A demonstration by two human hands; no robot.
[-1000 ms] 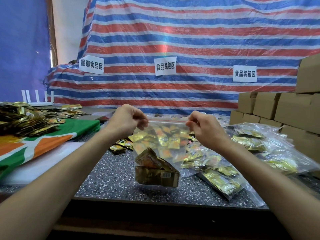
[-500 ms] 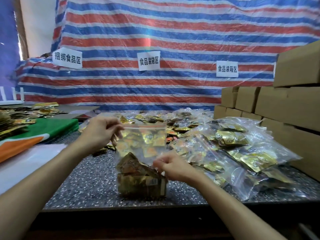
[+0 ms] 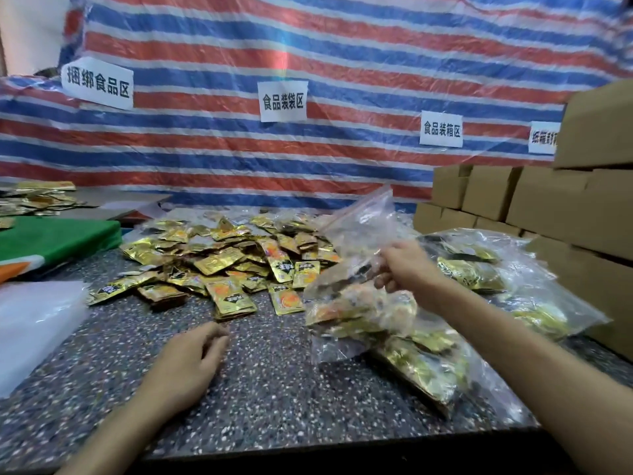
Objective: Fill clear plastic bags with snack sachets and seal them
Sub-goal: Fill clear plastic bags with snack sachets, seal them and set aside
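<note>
A red, white and blue striped tarp (image 3: 342, 46) fills the upper frame, with white paper signs (image 3: 283, 101) stuck across it. Brown cardboard boxes (image 3: 548, 207) are stacked at the right edge. At left, a green and orange cloth (image 3: 51, 238) lies above a white sheet (image 3: 30, 320) on the speckled table (image 3: 274, 389).

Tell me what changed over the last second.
The left hand let go of the filled bag and dropped, open, toward the table. The right hand shifted from the bag's top to its middle and now alone swings it, tilted, rightward over the heap of packed bags. Loose sachets and cardboard boxes stayed put.
</note>
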